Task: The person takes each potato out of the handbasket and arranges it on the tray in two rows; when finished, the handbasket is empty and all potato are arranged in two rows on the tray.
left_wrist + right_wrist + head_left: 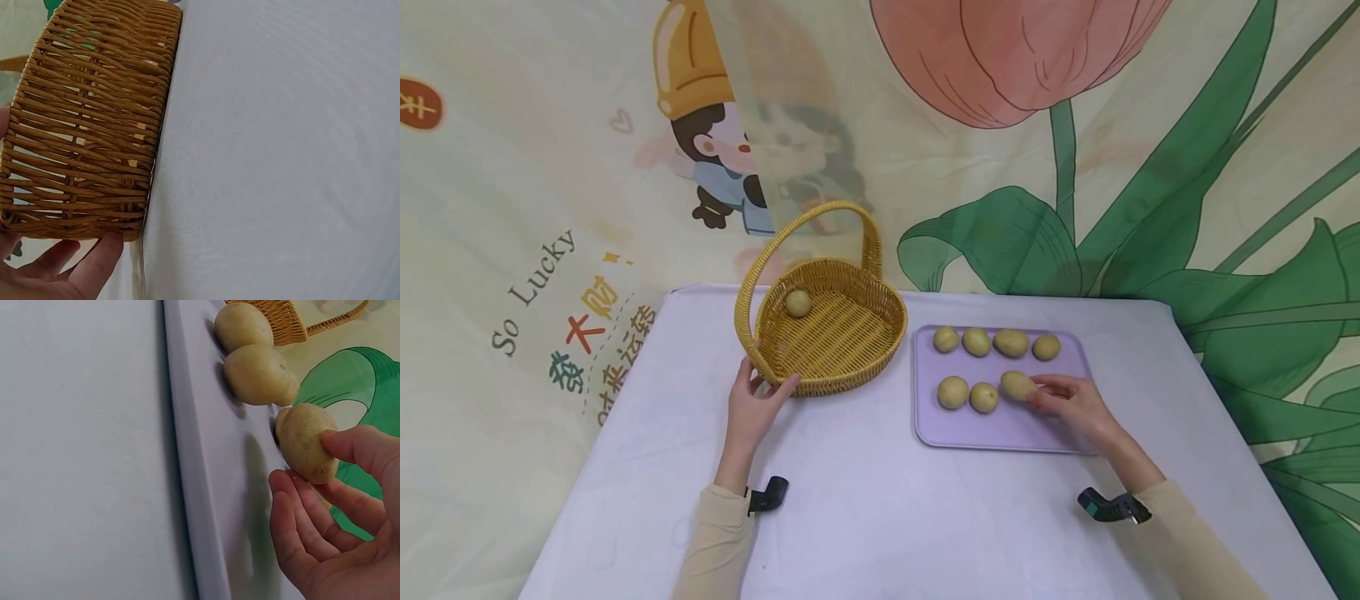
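Observation:
My left hand (752, 412) grips the near left rim of a yellow wicker basket (838, 337), thumb at the rim and fingers against the woven side (87, 125). One potato (798, 303) lies inside the basket at its far left. Over the lilac tray (955, 432), my right hand (1078, 410) pinches a potato (306, 440) between thumb and fingers. Its shadow falls apart from it, so it looks slightly raised. Two potatoes, one of them round (952, 392), lie left of it in the near row. Several more, including an oval potato (1011, 342), form the far row.
The basket's tall arched handle (808, 212) rises above it. A white cloth (910, 517) covers the table, and a printed curtain (940, 167) hangs right behind. Between basket and tray lies a narrow strip of cloth. Each wrist wears a black camera (769, 495).

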`<state>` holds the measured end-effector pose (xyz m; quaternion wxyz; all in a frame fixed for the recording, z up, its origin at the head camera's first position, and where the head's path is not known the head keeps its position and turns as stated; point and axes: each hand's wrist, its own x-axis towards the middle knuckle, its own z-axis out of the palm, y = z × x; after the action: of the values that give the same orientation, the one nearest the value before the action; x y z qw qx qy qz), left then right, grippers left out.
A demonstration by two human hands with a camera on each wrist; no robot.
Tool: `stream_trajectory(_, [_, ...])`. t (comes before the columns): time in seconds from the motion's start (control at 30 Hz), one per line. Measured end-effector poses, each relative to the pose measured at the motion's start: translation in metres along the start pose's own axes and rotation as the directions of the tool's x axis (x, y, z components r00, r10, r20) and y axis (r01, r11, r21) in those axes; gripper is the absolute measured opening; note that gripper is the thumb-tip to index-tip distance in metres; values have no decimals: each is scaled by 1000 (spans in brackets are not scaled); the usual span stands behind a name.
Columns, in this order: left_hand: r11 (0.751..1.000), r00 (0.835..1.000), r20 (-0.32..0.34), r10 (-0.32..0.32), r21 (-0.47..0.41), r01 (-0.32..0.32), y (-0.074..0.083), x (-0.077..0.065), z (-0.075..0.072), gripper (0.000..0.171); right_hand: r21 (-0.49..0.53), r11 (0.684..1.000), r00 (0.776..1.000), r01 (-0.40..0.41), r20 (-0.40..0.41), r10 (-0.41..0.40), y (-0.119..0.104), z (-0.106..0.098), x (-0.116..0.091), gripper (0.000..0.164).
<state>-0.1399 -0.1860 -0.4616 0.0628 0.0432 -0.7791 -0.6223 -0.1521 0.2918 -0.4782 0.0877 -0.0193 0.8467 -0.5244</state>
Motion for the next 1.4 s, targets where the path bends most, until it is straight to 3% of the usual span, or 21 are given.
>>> stream_trajectory(0.53, [1000, 1000, -3, 5, -4, -5, 2, -1, 1, 81, -34, 999, 999, -37, -16, 36, 8, 4, -7, 46])
stream_trajectory(0.73, [1000, 1000, -1, -3, -4, 3, 2, -1, 1, 83, -28, 1000, 1000, 1, -24, -2, 11, 5, -7, 41])
stream_trajectory(1.23, [1000, 1000, 7, -4, -1, 4, 0, 1, 0, 84, -76, 997, 997, 19, 72, -14, 9, -3, -6, 41])
stream_trajectory(1.4, [1000, 1000, -1, -14, -10, 14, -10, 4, -1, 83, -133, 991, 998, 19, 56, -12, 9, -9, -4, 40])
